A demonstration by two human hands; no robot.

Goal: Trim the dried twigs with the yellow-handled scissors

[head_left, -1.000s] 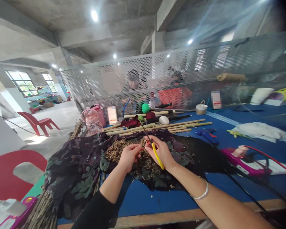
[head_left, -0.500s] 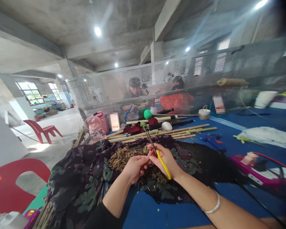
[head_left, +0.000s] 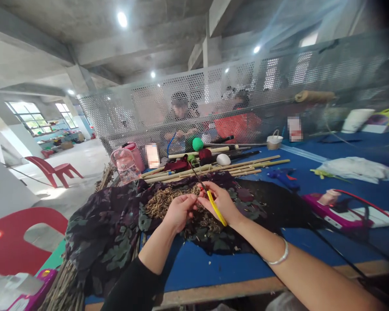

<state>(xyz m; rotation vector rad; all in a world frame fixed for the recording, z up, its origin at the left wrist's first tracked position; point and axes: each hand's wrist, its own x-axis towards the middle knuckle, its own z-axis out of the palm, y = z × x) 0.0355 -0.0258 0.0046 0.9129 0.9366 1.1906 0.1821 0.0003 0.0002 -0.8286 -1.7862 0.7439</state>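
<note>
Over the pile of dried brown plant bits (head_left: 160, 202), my two hands meet at the fingertips. My right hand (head_left: 226, 204) is closed around a pair of scissors (head_left: 215, 210) with yellow handles, its narrow blades pointing away to the upper left. My left hand (head_left: 179, 212) is closed in a pinch against the right fingertips; whatever lies between them is too small to make out. Beneath the pile spreads a dark cloth with a leaf pattern (head_left: 106, 242), lying on the blue table (head_left: 194, 268).
Behind the pile lie bamboo sticks (head_left: 256, 165), a green ball (head_left: 197, 144) and a white egg-shaped piece (head_left: 223, 160). A blue glue gun (head_left: 282, 178) and a magenta device (head_left: 324, 211) sit at right. Two people are behind the perforated screen (head_left: 142, 103). Dry stalks (head_left: 63, 280) stand at lower left.
The view has tilted down a little, so the table's front edge now shows. My hands stay together at the pile, with the scissors still in the right one.
</note>
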